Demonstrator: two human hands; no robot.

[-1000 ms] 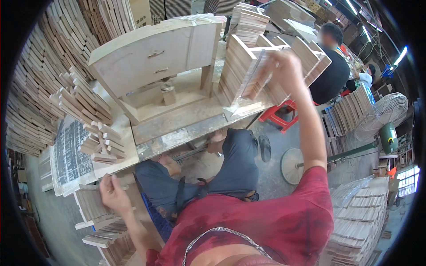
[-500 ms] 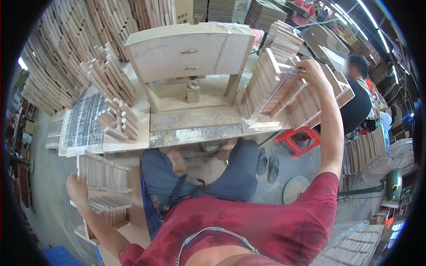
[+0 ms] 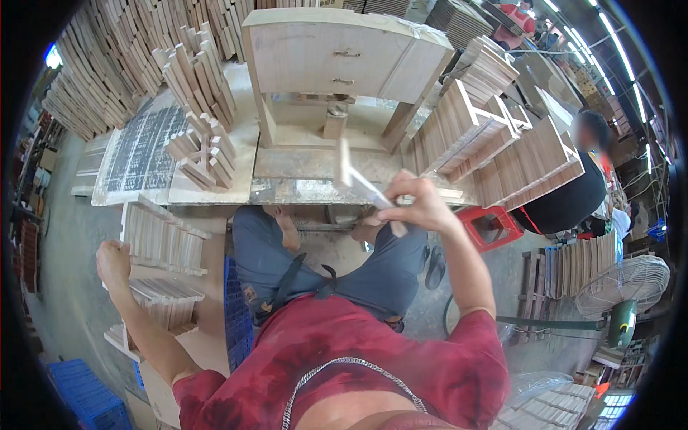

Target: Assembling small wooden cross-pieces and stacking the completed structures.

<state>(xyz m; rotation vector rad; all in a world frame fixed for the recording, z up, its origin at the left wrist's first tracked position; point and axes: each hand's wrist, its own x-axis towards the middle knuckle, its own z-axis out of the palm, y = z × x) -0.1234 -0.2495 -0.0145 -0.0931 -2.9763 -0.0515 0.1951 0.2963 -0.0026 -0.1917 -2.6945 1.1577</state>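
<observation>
Counter (image 3: 308, 188): wooden, dusty, its near edge paint-scuffed; in my head view it spans the area before the seated wearer's knees.
Room: a workshop with a grey floor (image 3: 72, 301) and strip lights (image 3: 611, 32) at upper right.
Frame (image 3: 344, 54): stands at mid-counter, a small block (image 3: 335, 122) beneath it.
Sheet (image 3: 143, 147): dark-marked, on the counter's left part, with a stick bundle (image 3: 204, 154) beside it.
Slats (image 3: 93, 97): many, piled high behind.
Partitioned rack (image 3: 448, 140): on the counter, right of the frame.
Red stool (image 3: 494, 228): at the counter's right end, near a co-worker in a dark top (image 3: 562, 199).
Fan (image 3: 622, 287): on the floor side, far right.
Blue crate (image 3: 89, 401): lower left.
Wooden piece (image 3: 369, 188): in the right hand (image 3: 403, 208), before the counter's near edge as I see it; the grip pinches it between thumb and fingers.
Left hand (image 3: 115, 264): out to the side, near a low stack (image 3: 161, 240); fingers curled, and I cannot tell whether that grip holds anything.
Materials: pale, straight-grained wood throughout; the frame broad-panelled with two small metal handles and a bowed top; the piece bar-like with a crosspiece, motion-blurred; the fan wire-caged, with a green motor.
</observation>
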